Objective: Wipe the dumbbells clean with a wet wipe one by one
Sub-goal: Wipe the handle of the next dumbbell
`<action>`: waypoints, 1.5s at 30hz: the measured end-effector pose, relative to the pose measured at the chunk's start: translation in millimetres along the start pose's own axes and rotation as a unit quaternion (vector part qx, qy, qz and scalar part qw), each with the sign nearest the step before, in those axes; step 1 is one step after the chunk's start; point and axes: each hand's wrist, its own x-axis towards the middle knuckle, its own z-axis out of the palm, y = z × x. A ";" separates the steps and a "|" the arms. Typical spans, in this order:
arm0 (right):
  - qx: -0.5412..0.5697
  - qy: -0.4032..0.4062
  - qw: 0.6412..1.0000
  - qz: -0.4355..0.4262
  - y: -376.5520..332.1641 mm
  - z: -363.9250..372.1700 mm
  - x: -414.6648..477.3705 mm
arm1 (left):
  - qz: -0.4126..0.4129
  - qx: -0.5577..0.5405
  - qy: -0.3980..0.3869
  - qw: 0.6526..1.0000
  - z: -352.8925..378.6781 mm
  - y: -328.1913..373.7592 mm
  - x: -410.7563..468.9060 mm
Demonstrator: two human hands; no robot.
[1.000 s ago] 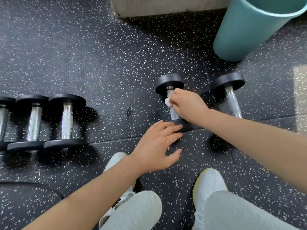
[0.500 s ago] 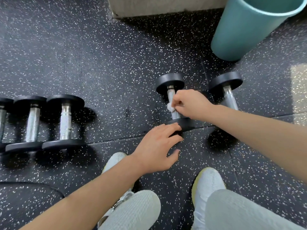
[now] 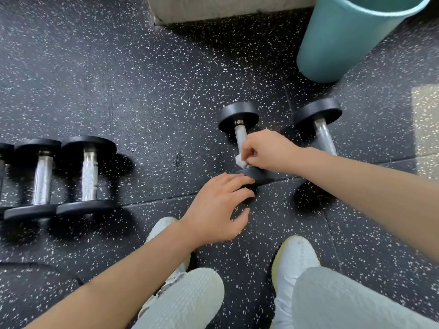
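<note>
A black dumbbell [image 3: 238, 116] with a chrome handle lies on the speckled floor ahead of me. My right hand [image 3: 268, 150] pinches a small white wet wipe [image 3: 240, 161] against the lower end of its handle, close to the near head. My left hand [image 3: 218, 205] rests with spread fingers on that near head, fingertips on the black rim. A second dumbbell [image 3: 318, 112] lies just to the right, its near end hidden behind my right forearm. Further dumbbells [image 3: 89, 172] lie side by side at the left.
A teal cylindrical bin [image 3: 351, 36] stands at the far right. A pale concrete block [image 3: 225, 8] sits at the top middle. My white shoes [image 3: 294, 257] and grey trouser legs fill the bottom. A pale floor panel [image 3: 425, 129] borders the right edge.
My right hand slid the wipe down the handle from near the far head toward the near head. My left hand stayed on the near head.
</note>
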 end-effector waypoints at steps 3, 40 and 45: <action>0.009 -0.007 1.000 -0.003 2.2 -3.2 2.5 | -0.008 0.006 -0.003 1.000 -1.4 1.4 -0.8; -0.005 -0.042 0.999 -0.006 18.0 -16.0 8.5 | 0.021 0.022 -0.038 0.999 -0.5 0.5 19.5; -0.003 -0.113 0.993 -0.028 18.1 -24.4 2.8 | 0.007 0.022 -0.054 0.998 0.7 -2.4 17.1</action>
